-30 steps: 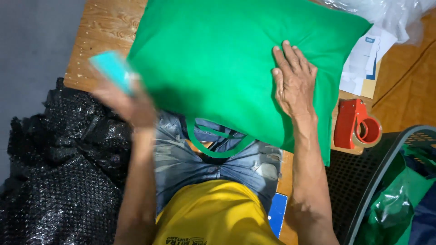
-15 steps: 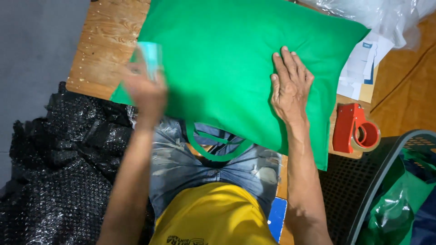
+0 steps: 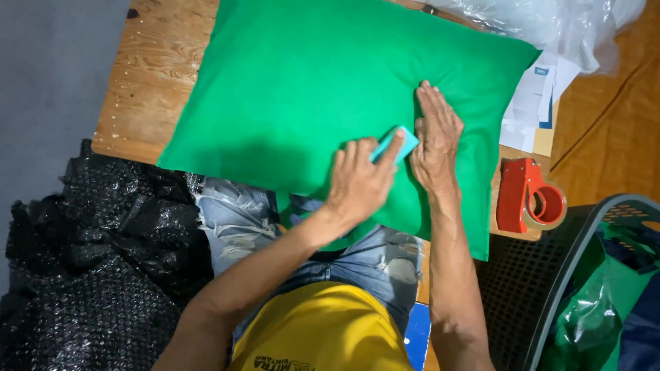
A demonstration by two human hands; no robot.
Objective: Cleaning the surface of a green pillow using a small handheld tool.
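On green fabric bag (image 3: pixel 309 89): left hand (image 3: pixel 357 182), newly arrived from the table edge, gripping small turquoise card (image 3: pixel 397 143); right hand (image 3: pixel 435 134) open, pressed flat alongside.

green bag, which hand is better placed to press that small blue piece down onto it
Left. The left hand already has the small blue piece under its fingers on the green bag. The right hand lies flat beside it, pinning the bag.
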